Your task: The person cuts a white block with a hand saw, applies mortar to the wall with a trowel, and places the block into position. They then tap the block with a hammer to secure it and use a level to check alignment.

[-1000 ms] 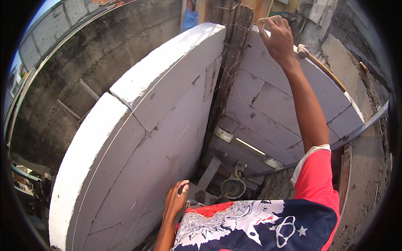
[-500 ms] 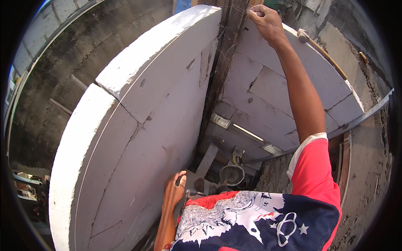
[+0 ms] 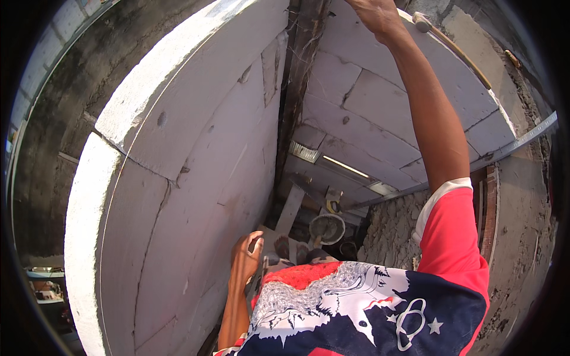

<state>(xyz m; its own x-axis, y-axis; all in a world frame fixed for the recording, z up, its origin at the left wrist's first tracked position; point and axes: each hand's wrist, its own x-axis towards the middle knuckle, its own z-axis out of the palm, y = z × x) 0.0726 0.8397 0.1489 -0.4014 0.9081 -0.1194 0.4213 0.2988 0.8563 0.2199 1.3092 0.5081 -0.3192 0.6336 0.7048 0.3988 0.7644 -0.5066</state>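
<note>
My right hand (image 3: 377, 21) is raised to the top edge of the view, beside the upper part of a dark upright post (image 3: 292, 89); its fingers are cut off by the frame. Low down, my left hand (image 3: 246, 255) is held with curled fingers close to the pale block wall (image 3: 196, 207) on the left. Whatever it may hold is hidden. A thin white string (image 3: 122, 163) runs along the upper edge of that wall. Loose strands of wire or thread hang about the post.
A second block wall (image 3: 380, 118) meets the post on the right, with a hammer (image 3: 457, 50) lying along its top. Below stand a round bucket (image 3: 342, 231) and a tool with a yellow and black handle (image 3: 333, 206). A metal strip (image 3: 537, 129) juts out at right.
The view has shifted, so the walls and post sit further left and higher. My right hand's fingers, earlier pinched by the post, have left the frame. My left hand stays curled.
</note>
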